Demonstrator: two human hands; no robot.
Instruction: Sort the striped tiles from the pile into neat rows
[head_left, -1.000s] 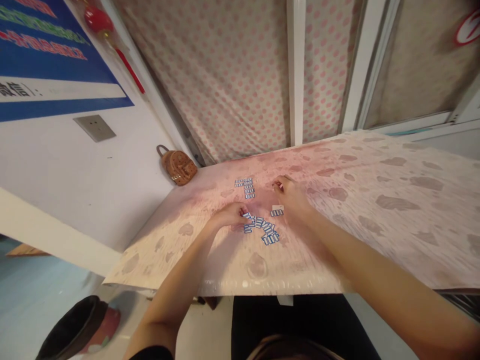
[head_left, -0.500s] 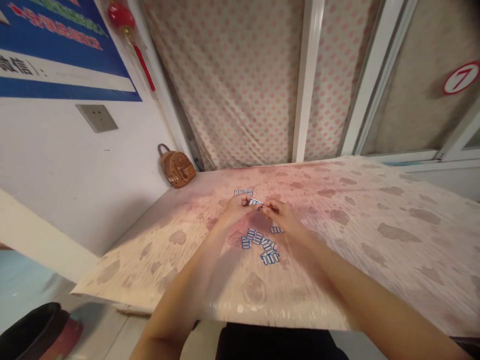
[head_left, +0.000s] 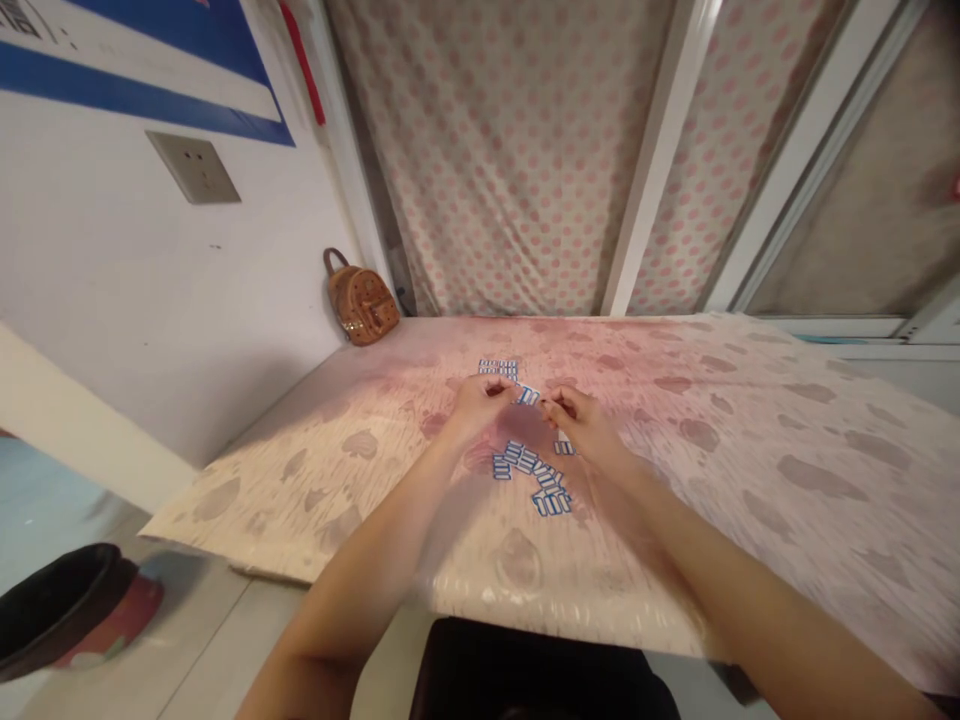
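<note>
Between my two hands is a small white card with blue edging (head_left: 528,396), its printed strips facing up. My left hand (head_left: 478,408) has thumb and forefinger pinched at its left edge. Close by the card's right edge, my right hand (head_left: 581,420) also holds its fingertips together; what lies in that pinch is too small to make out. Beyond the left hand, similar cards form neat rows (head_left: 498,369). Nearer me, several overlapping cards (head_left: 536,475) spread in a loose curve on the tabletop. Another card (head_left: 564,447) is partly hidden by my right wrist.
A patterned cover lies over the table (head_left: 750,520). At its far left corner, a small brown backpack (head_left: 364,303) leans near the wall. Behind hangs a dotted curtain (head_left: 510,160). On the floor at the lower left stands a dark-rimmed bin (head_left: 82,610).
The view has tilted down and turned slightly, so the scene sits a little higher and further right. The card between my hands now looks flatter; the loose cards stay in place.
</note>
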